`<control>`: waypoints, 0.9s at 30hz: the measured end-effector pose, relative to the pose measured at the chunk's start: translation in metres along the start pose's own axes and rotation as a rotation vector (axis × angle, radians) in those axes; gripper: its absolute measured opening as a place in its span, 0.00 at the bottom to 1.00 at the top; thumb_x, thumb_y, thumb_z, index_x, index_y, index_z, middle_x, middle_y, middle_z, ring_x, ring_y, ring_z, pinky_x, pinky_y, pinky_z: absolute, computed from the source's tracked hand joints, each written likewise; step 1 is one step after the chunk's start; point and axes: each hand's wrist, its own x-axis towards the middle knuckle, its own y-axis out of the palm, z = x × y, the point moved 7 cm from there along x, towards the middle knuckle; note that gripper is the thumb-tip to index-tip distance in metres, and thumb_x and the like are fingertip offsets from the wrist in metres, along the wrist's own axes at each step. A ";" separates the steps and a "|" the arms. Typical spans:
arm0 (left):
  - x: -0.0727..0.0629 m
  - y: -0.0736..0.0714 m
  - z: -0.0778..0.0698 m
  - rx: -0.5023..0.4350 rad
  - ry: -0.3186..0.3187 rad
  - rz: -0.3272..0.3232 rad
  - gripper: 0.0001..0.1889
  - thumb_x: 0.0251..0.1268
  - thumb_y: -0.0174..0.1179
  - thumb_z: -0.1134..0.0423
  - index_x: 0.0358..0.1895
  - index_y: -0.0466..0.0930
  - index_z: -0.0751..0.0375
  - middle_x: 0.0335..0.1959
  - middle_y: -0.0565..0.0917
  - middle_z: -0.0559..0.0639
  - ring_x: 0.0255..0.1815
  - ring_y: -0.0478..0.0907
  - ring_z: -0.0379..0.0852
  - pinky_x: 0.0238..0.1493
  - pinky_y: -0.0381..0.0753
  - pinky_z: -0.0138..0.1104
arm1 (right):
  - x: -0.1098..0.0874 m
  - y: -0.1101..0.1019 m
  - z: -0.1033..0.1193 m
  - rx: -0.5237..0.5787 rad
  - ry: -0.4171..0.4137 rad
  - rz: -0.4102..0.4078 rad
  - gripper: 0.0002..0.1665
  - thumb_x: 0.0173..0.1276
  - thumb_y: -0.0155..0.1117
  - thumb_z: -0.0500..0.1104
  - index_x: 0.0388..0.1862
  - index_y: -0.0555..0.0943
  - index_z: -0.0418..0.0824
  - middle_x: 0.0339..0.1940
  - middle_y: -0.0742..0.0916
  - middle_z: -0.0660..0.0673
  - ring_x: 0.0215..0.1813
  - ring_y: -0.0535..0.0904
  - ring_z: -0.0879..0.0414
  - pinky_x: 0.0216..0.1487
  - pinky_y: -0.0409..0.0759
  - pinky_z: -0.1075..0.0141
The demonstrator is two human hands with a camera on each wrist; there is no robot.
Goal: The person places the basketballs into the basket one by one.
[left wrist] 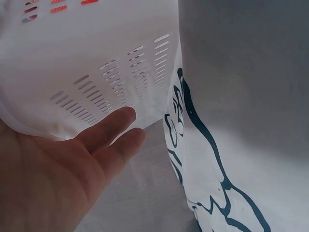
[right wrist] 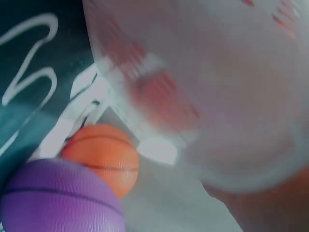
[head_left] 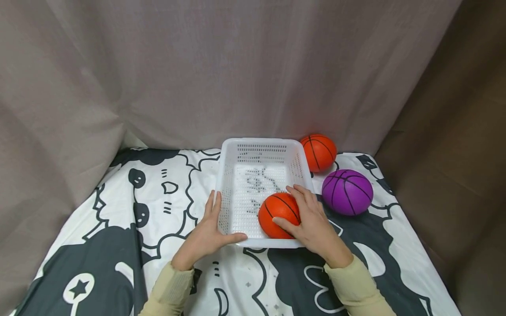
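Note:
In the head view, a white perforated plastic basket (head_left: pixel 257 242) lies on the printed cloth. An orange toy basketball (head_left: pixel 276 213) sits inside, at its near right corner. My right hand (head_left: pixel 314 224) grips this ball from the right, thumb on its near side and fingers over its upper right. At the near left corner, my left hand (head_left: pixel 205 239) touches the basket, its fingers straight along the outer left wall and its thumb over the front rim. Two straight fingers show beneath the slotted wall (left wrist: pixel 111 92) in the left wrist view. The right wrist view is blurred by the basket.
A second orange basketball (head_left: pixel 318 152) stands against the basket's far right corner. Nearer, to the right of the basket, lies a purple basketball (head_left: pixel 347 192). A grey-brown curtain (head_left: pixel 237 74) hangs behind, and the black-and-white cloth (head_left: pixel 166 188) covers the surface.

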 end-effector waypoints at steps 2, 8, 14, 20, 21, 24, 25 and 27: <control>0.000 0.000 -0.001 -0.005 0.000 0.001 0.72 0.33 0.69 0.25 0.78 0.29 0.46 0.78 0.25 0.40 0.72 0.56 0.63 0.63 0.68 0.53 | -0.001 -0.009 -0.004 0.006 0.000 -0.036 0.54 0.56 0.63 0.73 0.74 0.62 0.46 0.72 0.63 0.40 0.69 0.59 0.41 0.63 0.59 0.36; 0.001 -0.001 -0.002 -0.010 0.003 0.008 0.73 0.34 0.70 0.26 0.78 0.28 0.46 0.78 0.25 0.41 0.73 0.56 0.63 0.63 0.68 0.52 | -0.005 -0.046 -0.029 0.061 0.030 -0.244 0.53 0.58 0.72 0.57 0.76 0.57 0.43 0.74 0.59 0.38 0.71 0.54 0.39 0.65 0.52 0.31; 0.002 0.001 -0.003 -0.007 0.002 0.017 0.72 0.35 0.71 0.28 0.78 0.28 0.45 0.77 0.24 0.40 0.72 0.56 0.63 0.63 0.69 0.52 | -0.016 -0.074 -0.061 0.091 0.108 -0.474 0.54 0.57 0.74 0.48 0.76 0.53 0.44 0.77 0.53 0.41 0.75 0.46 0.43 0.64 0.57 0.31; 0.002 0.002 -0.006 -0.015 0.006 0.029 0.72 0.35 0.70 0.26 0.78 0.28 0.45 0.77 0.24 0.40 0.72 0.57 0.63 0.62 0.69 0.53 | -0.022 -0.095 -0.098 0.085 0.242 -0.592 0.57 0.59 0.71 0.54 0.78 0.47 0.48 0.77 0.49 0.44 0.75 0.42 0.48 0.70 0.44 0.36; 0.001 0.001 -0.005 -0.018 0.000 0.026 0.72 0.35 0.70 0.27 0.78 0.28 0.45 0.77 0.24 0.40 0.72 0.56 0.63 0.62 0.69 0.53 | -0.021 -0.096 -0.103 0.084 0.261 -0.599 0.58 0.59 0.70 0.55 0.78 0.46 0.48 0.77 0.49 0.44 0.75 0.42 0.48 0.71 0.42 0.37; -0.002 -0.001 -0.003 -0.032 -0.018 0.019 0.72 0.35 0.71 0.28 0.78 0.29 0.46 0.78 0.25 0.40 0.73 0.56 0.63 0.62 0.68 0.54 | -0.019 -0.095 -0.118 0.087 0.319 -0.603 0.60 0.59 0.70 0.60 0.78 0.44 0.47 0.77 0.49 0.43 0.75 0.42 0.46 0.71 0.40 0.39; -0.002 -0.002 -0.003 -0.034 -0.018 0.018 0.72 0.36 0.72 0.29 0.78 0.29 0.46 0.78 0.24 0.40 0.73 0.55 0.63 0.63 0.68 0.54 | -0.018 -0.094 -0.123 0.086 0.337 -0.600 0.61 0.58 0.70 0.61 0.78 0.44 0.46 0.77 0.49 0.42 0.75 0.42 0.45 0.71 0.40 0.40; -0.002 -0.002 -0.004 -0.036 -0.011 0.021 0.71 0.36 0.72 0.29 0.78 0.29 0.46 0.77 0.24 0.40 0.73 0.55 0.64 0.62 0.68 0.55 | -0.019 -0.091 -0.132 0.082 0.393 -0.580 0.62 0.57 0.69 0.63 0.79 0.43 0.46 0.77 0.49 0.42 0.75 0.42 0.44 0.71 0.40 0.39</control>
